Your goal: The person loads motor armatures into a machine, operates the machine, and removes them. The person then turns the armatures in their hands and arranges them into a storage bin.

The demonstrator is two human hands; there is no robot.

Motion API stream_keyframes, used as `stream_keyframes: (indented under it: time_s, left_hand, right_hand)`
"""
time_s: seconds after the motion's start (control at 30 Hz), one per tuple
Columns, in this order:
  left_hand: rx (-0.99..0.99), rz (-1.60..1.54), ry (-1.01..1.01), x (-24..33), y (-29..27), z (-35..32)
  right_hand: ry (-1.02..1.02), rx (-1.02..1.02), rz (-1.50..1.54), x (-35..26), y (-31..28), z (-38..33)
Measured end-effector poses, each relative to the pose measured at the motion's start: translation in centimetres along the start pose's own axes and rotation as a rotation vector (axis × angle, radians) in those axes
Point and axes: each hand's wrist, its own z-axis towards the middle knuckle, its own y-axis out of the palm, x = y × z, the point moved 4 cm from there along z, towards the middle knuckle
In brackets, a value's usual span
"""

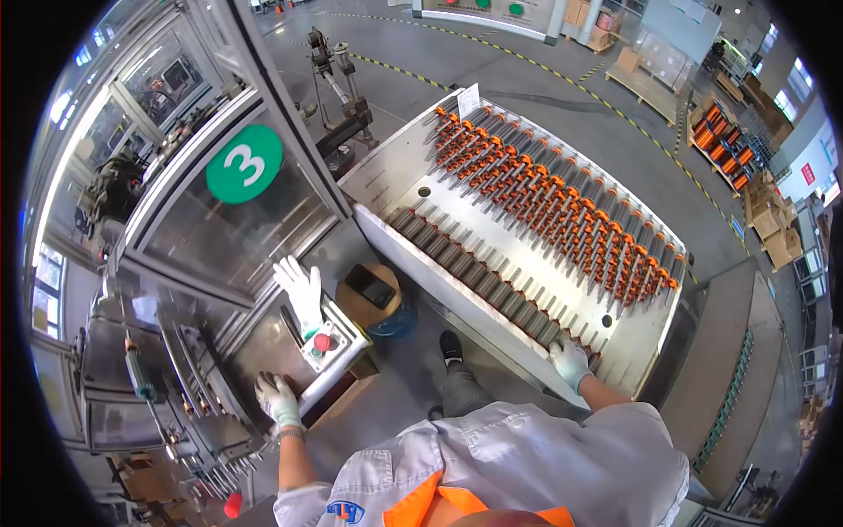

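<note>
My right hand (571, 362), in a white glove, is at the right end of the near row of motor armatures (479, 272) in a big white bin (421, 256). Its fingers are curled over the end armature, partly hiding it. The near row shows dark grey cylinders with thin shafts; a larger group of armatures with orange windings (562, 206) fills the bin's far side. Off to the left, my gloved left hand (278, 400) rests on a metal machine table (255, 351), fingers apart and holding nothing.
A control box with a red button (322, 342) stands on the table's corner, a loose white glove (303, 292) beside it. A phone (371, 286) lies on a round stool (351, 312) between machine and bin. A framed machine door (290, 211) rises at left; a conveyor (716, 386) stands right.
</note>
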Motion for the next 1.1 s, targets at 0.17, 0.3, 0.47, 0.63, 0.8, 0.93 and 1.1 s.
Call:
stream_keyframes:
  time_s: [0.17,0.3,0.47,0.63,0.8,0.93,1.1]
  left_hand:
    - [-0.105,0.133,-0.019,0.2,-0.1,-0.9]
    - [-0.094,0.141,-0.037,0.7,-0.7,-1.3]
    - [-0.104,0.135,-0.064,0.8,-0.9,-1.6]
    - [-0.109,0.147,-0.074,1.4,-1.1,-1.7]
    - [-0.116,0.171,-0.093,1.1,-1.1,-1.8]
    - [-0.13,0.167,-0.091,1.3,-1.5,-1.9]
    - [-0.115,0.192,-0.083,0.8,-1.5,-2.2]
  right_hand:
    - [0.041,0.123,-0.009,3.9,-1.3,-2.9]
    - [0.102,0.183,0.043,2.8,-1.7,-3.5]
    - [0.144,0.205,0.02,1.2,-2.7,-4.6]
    - [0.187,0.189,-0.032,0.3,-3.6,-5.2]
    - [0.191,0.154,-0.048,-0.3,-4.0,-5.6]
    - [0.206,0.136,-0.014,0.5,-3.3,-5.2]
    - [0.204,0.089,0.031,1.5,-2.3,-4.7]
